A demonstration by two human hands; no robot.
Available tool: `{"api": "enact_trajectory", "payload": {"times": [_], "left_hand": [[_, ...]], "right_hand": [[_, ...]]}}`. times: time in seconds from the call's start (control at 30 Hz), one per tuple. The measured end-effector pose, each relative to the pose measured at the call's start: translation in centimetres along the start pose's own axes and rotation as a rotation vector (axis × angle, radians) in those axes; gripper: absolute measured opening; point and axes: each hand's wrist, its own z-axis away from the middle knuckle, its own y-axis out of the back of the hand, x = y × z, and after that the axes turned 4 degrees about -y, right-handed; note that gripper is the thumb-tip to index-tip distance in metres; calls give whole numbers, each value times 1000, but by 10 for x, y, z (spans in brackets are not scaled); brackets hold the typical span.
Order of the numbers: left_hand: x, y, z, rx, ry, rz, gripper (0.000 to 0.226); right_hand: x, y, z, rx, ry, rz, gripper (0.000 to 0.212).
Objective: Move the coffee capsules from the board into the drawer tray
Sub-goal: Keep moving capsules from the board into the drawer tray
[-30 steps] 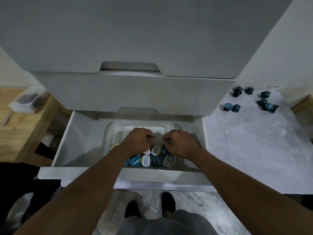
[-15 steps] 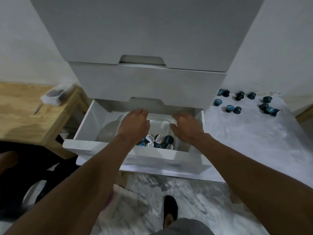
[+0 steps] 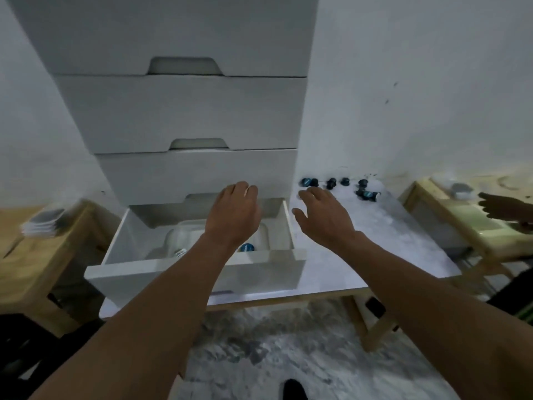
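Both: left hand (image 3: 234, 215), right hand (image 3: 324, 217) outstretched, empty.

A clear plastic tray (image 3: 176, 237) lies in the open white bottom drawer (image 3: 196, 274), left of the grey marble board (image 3: 375, 246), with dark round coffee capsules (image 3: 331, 183) along its far edge.

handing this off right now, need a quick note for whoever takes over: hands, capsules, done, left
Left hand: open, empty, above the open drawer.
Right hand: open, empty, above the board.
Loose capsules: at least six, clustered at the board's far edge.
Tray in the drawer: holds capsules, mostly hidden by the left arm.
Done: some capsules in the tray. Left: carry the board's cluster over.
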Motion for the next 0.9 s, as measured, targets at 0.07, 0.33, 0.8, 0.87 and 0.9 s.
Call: {"api": "enact_trajectory", "payload": {"times": [0.07, 0.33, 0.8, 0.87, 0.9], "left_hand": [[21, 6, -13, 12, -44, 19, 24], [106, 1, -68, 2, -153, 47, 19], [228, -71, -175, -9, -16, 87, 20], [237, -80, -186, -30, 6, 73, 21], [239, -85, -191, -38, 17, 70, 21]], "right_hand": [[19, 14, 7, 24, -41, -2, 40], [100, 49, 20, 72, -171, 19, 44], [274, 54, -33, -36, -108, 8, 38], [291, 53, -45, -56, -96, -7, 38], [298, 52, -50, -64, -84, -11, 38]]}}
